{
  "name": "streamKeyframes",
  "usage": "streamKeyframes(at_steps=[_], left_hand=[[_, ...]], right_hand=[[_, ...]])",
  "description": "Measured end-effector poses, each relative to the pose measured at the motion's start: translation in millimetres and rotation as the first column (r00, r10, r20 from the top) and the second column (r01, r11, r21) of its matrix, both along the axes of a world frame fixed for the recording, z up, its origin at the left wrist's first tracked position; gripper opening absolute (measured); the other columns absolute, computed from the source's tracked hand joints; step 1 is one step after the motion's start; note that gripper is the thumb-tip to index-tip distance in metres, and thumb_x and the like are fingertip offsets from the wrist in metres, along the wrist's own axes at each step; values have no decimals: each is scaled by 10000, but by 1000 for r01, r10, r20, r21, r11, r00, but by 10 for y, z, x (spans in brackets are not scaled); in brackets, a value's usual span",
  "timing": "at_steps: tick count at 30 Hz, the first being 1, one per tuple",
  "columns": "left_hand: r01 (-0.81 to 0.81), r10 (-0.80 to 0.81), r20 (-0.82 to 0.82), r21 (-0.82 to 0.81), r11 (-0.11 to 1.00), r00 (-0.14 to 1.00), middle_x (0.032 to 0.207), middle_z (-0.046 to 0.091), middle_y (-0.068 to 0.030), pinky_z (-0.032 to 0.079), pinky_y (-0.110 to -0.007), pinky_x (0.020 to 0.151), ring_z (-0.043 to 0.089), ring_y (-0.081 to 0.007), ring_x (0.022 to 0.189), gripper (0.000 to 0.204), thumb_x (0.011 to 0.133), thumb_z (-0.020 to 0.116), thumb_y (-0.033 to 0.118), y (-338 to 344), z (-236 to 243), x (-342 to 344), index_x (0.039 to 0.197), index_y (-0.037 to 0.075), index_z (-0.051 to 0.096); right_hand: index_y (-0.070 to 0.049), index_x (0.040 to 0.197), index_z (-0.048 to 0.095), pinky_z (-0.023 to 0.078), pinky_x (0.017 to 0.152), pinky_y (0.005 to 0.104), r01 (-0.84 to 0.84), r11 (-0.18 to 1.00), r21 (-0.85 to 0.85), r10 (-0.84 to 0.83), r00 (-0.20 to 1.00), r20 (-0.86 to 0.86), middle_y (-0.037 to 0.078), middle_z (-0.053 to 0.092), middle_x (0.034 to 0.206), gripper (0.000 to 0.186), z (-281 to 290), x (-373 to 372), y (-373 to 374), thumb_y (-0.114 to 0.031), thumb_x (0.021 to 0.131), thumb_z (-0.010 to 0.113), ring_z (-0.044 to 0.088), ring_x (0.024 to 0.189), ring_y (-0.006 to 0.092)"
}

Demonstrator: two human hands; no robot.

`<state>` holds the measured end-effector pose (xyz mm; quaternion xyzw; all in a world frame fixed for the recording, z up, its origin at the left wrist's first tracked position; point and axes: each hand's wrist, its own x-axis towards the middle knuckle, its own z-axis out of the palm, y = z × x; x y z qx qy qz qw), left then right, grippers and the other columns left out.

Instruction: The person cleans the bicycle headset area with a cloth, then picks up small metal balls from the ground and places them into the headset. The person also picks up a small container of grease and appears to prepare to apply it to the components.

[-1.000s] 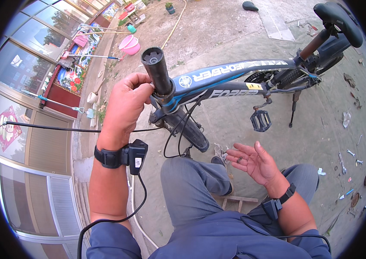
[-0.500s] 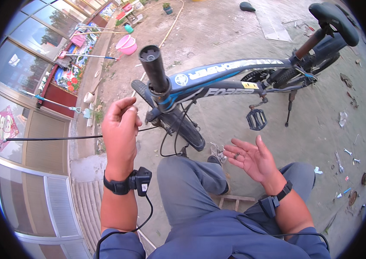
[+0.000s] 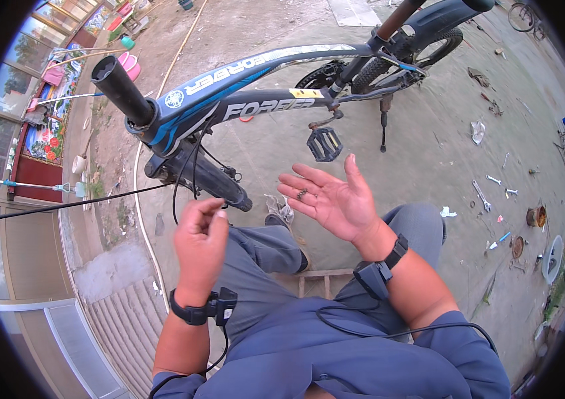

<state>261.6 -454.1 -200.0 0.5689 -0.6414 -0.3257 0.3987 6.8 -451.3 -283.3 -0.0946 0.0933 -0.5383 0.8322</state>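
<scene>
My right hand [image 3: 336,203] is held palm up with its fingers stretched out, and a few small dark bits [image 3: 302,193] lie on the fingers. Their exact kind is too small to make out. Left of it, my left hand [image 3: 201,239] has curled fingers, thumb and fingertips close together; anything between them is hidden. Beyond both hands stands a dark bicycle frame [image 3: 236,83] with blue and white markings. Its bare black head-end tube [image 3: 123,90] points up, without handlebars. Just past my left hand is the black fork [image 3: 209,176]. Thin black cables [image 3: 186,166] hang beside it.
Wrenches [image 3: 482,195], a rusty can-like part [image 3: 536,216] and other bits lie on the ground to the right. A black pedal [image 3: 324,144] juts out ahead. A long black cable [image 3: 76,203] stretches leftward. Windows and a pink basin [image 3: 129,65] are at the left.
The view has turned right, so the bicycle sits further left. My hands have come closer together, the left one now lower than the fork. The right palm stays upturned.
</scene>
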Motion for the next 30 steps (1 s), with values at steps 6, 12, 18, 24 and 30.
streamKeyframes(at_steps=[6,12,18,24,30], left_hand=[[259,-228,202,-143,955,952,916,597,-49,463,-241,616,572,-92,694,135,891,695,-23,62,-235,-410,1024,-1,694],[297,-226,314,-200,934,922,872,613,-78,500,-329,595,631,-213,674,172,838,769,46,11,-290,-627,999,56,710],[268,-201,324,-177,947,924,878,602,-87,507,-327,634,617,-222,711,170,841,764,47,-6,-328,-545,995,37,691],[249,-224,274,-61,966,935,950,562,-56,473,-254,701,549,-126,784,135,934,649,-3,-32,-321,-427,1069,-1,650],[230,-221,279,0,973,935,968,534,-10,432,-225,710,475,-80,791,147,995,629,60,-17,-279,-271,1121,-16,625]], right_hand=[[34,1559,294,269,1234,492,-4,1000,-28,4,1000,1,288,297,1603,1037,-5,12,24,-804,949,288,329,1488,392],[29,1565,281,241,1247,492,-15,999,-36,15,1000,9,276,301,1604,1058,10,35,29,-821,934,293,334,1484,385],[17,1576,259,249,1241,487,-29,999,-30,29,999,-17,270,310,1603,1062,26,45,-5,-826,931,297,350,1478,368],[0,1588,247,335,1187,447,39,999,-33,-40,999,-12,227,416,1555,1049,1,-50,-78,-809,932,370,448,1420,327],[-21,1571,304,417,1109,409,204,971,-122,-205,979,-2,177,519,1470,1065,122,-277,-60,-840,898,404,549,1305,271]])
